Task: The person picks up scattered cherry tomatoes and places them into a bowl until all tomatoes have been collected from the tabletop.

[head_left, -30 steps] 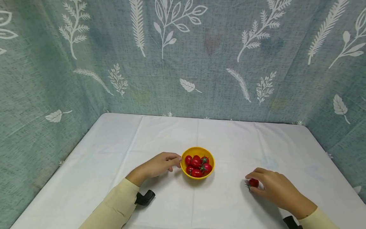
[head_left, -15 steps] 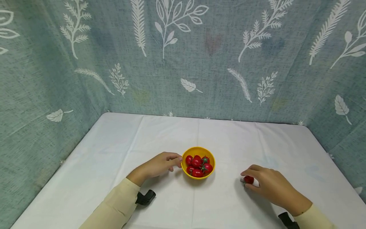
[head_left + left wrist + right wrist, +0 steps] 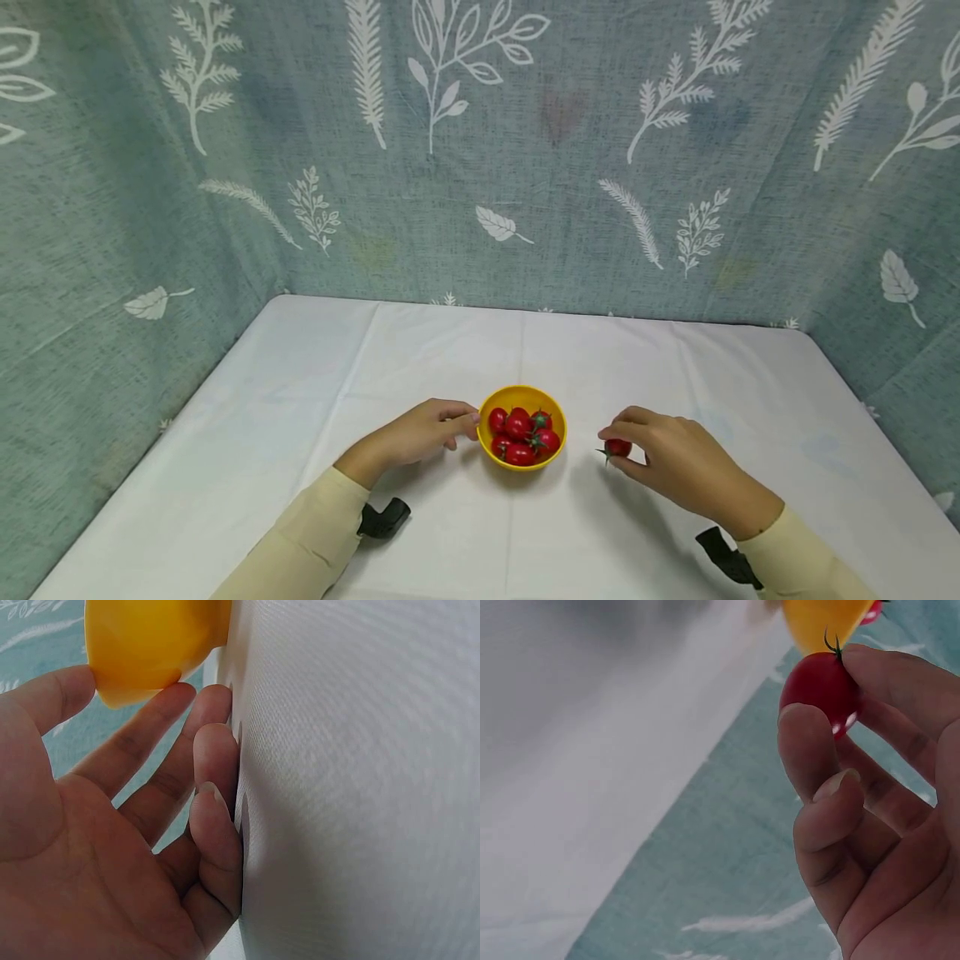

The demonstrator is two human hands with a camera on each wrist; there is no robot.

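Observation:
A yellow bowl (image 3: 487, 443) stands on the white-covered table with several red cherry tomatoes (image 3: 519, 425) in it, some with green stems. At its left side is my left hand (image 3: 420, 433), thumb at the rim and forefinger against the outer wall (image 3: 154, 645). The other left fingers curl down close to the cloth. Right of the bowl, my right hand (image 3: 667, 454) pinches one cherry tomato (image 3: 821, 686) between thumb and fingertips, its green stem showing (image 3: 832, 643). A shadow falls on the cloth below this hand.
The white tablecloth (image 3: 420, 350) covers the table and meets a green leaf-print curtain (image 3: 420, 225) at the back and sides. Black wrist mounts (image 3: 384, 518) sit by both cream sleeves (image 3: 300, 533).
My right hand has moved left and slightly away from me with the pinched cherry tomato, closer to the bowl. My left hand and the bowl stay about where they were.

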